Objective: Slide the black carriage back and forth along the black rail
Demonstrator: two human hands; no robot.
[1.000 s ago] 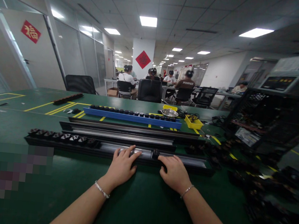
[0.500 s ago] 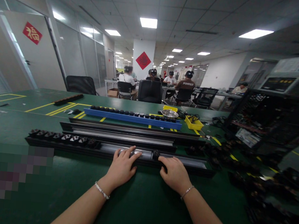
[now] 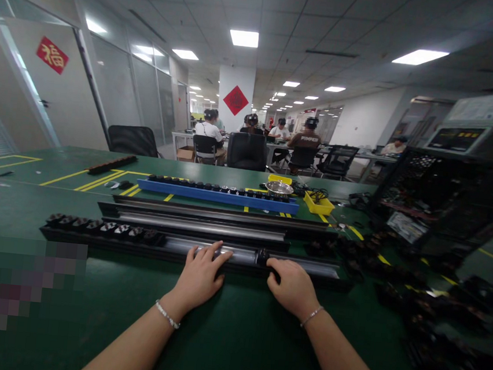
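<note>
In front of me lies a long black rail (image 3: 204,260) with a shiny grey inner channel. Several dark blocks (image 3: 107,228) sit in a row along its left end. My left hand (image 3: 203,271) rests on the middle of the rail, fingers spread over the channel. A single small black block (image 3: 262,256) stands in the channel right of that hand. My right hand (image 3: 293,288) is closed at this block, its curled fingertips against the right side and the thumb low by the rail's front wall. The exact grip is partly hidden.
Behind lie more black rails (image 3: 199,224) and a blue rail (image 3: 219,196) carrying dark blocks. A metal bowl (image 3: 279,188) and a yellow bin (image 3: 318,204) stand farther back. Dark parts (image 3: 439,311) and an open computer case (image 3: 428,197) crowd the right. People (image 3: 210,129) sit beyond.
My right hand and the small black block have shifted slightly to the right along the channel. The left hand stays in place on the rail.
</note>
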